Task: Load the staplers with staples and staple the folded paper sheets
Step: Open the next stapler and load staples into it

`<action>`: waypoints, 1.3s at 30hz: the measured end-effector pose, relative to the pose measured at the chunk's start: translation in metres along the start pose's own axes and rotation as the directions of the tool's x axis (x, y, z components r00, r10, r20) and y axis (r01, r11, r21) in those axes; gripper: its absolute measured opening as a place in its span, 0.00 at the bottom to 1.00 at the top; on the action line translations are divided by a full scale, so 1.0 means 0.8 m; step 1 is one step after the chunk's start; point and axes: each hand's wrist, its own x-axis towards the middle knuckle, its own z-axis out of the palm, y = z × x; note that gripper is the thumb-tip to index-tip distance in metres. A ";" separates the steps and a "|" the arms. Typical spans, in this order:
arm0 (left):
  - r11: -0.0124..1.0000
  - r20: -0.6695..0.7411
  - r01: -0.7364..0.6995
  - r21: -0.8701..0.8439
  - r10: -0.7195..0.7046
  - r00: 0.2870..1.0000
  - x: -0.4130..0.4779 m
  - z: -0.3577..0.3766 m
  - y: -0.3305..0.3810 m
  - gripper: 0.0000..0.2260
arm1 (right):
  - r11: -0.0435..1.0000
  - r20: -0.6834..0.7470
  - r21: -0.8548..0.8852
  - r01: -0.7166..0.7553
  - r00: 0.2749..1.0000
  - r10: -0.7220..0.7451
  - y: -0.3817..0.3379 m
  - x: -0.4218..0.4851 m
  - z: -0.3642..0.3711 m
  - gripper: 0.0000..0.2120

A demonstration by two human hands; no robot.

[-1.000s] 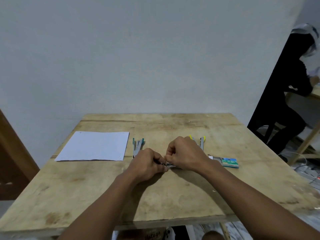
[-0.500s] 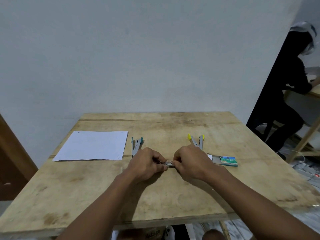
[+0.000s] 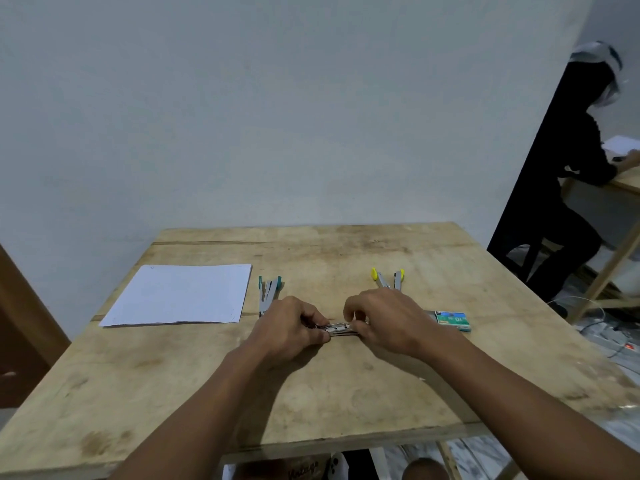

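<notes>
Left hand [image 3: 291, 327] and right hand [image 3: 388, 323] slid apart, baring the stapler [image 3: 341, 329] beside the staple box [image 3: 452, 320]; fingers [image 3: 317, 322] pinch its ends, likely loading.

1. On my feed the left hand [image 3: 291, 323] is bare, its knuckles showing as a ridged row.
2. The right hand [image 3: 388, 320] is bare too.
3. The left forearm [image 3: 207, 410] and the right forearm [image 3: 502, 386] show uncovered skin along all their visible length.
4. What is worn higher up lies outside my view.
</notes>
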 end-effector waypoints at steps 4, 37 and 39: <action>1.000 -0.004 -0.004 0.008 0.004 1.000 -0.001 -0.001 0.000 0.07 | 0.997 0.063 0.075 -0.030 0.998 0.026 0.004 0.002 -0.001 0.04; 0.983 0.000 -0.101 0.153 0.102 0.995 0.012 0.011 0.050 0.08 | 0.863 0.151 0.401 -0.307 0.951 0.268 0.021 -0.016 0.000 0.28; 0.974 0.011 -0.099 0.202 0.099 0.995 0.017 0.014 0.051 0.06 | 0.854 0.149 0.422 -0.303 0.953 0.264 0.023 -0.018 -0.001 0.29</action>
